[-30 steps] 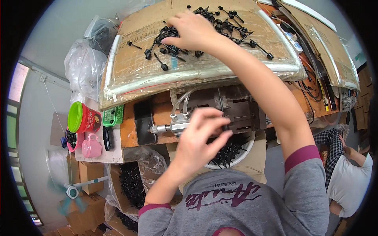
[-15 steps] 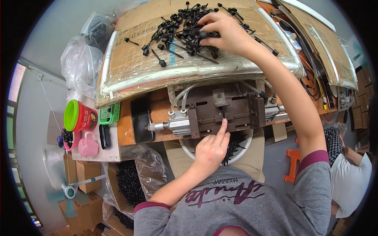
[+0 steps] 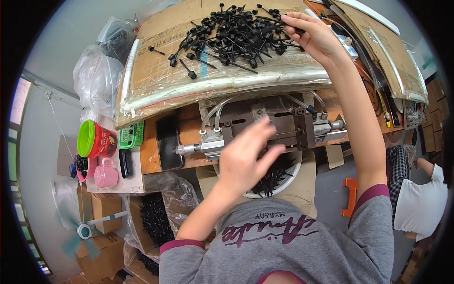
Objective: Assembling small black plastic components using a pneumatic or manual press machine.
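My right hand (image 3: 314,40) is at the right end of a heap of black stemmed plastic pieces (image 3: 227,35) with knobbed heads. Its fingers pinch one such piece, the thin stem pointing left and the head partly hidden in the palm. In front of me lies a dark metal clamping fixture (image 3: 283,124), with a silver air cylinder (image 3: 212,143) on its left and another (image 3: 323,128) on its right. Above the left part of the fixture hovers my left hand (image 3: 246,154), fingers apart and slightly blurred, with nothing in it. Part of the fixture is hidden behind it.
The heap lies on a plastic-wrapped cardboard sheet (image 3: 156,90). A white-rimmed bowl (image 3: 298,174) of black pieces sits on my lap. Left are a black tray (image 3: 169,146), green basket (image 3: 137,135), red tub (image 3: 106,143) and pink cup (image 3: 106,175). Clear air hoses (image 3: 218,113) rise from the fixture.
My right hand has moved right from the middle of the heap, now pinching a piece. My left hand has lifted off the fixture's centre and shifted left, its fingers spreading.
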{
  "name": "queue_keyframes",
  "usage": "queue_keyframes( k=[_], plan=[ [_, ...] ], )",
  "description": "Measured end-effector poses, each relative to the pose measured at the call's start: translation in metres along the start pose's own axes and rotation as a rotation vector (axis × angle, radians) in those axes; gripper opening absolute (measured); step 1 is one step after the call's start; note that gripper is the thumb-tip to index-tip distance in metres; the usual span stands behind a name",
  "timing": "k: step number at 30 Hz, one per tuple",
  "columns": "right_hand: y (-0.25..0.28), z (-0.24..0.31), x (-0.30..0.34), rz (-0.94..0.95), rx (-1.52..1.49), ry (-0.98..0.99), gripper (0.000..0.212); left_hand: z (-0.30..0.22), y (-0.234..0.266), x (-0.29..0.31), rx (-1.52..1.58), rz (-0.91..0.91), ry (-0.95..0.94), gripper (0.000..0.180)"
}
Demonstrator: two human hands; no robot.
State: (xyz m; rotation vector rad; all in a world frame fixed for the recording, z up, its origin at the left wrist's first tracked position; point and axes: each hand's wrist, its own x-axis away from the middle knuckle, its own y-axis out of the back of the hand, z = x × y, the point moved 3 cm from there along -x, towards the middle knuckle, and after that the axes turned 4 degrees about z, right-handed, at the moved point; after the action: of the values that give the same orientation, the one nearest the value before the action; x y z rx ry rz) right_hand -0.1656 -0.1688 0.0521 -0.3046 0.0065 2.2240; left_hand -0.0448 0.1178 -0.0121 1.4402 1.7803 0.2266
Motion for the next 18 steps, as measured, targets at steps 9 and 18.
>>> queue_keyframes(
  k=[9, 18],
  plan=[
    [-0.057, 0.000, 0.090, 0.212, -0.426, -0.201, 0.016, 0.012, 0.034, -0.059, 1.017, -0.087, 0.374, 0.041],
    [-0.010, -0.003, 0.080, -0.235, 0.154, 0.187, 0.018, -0.002, -0.008, 0.035, -0.046, 0.018, -0.007, 0.030]
  ],
)
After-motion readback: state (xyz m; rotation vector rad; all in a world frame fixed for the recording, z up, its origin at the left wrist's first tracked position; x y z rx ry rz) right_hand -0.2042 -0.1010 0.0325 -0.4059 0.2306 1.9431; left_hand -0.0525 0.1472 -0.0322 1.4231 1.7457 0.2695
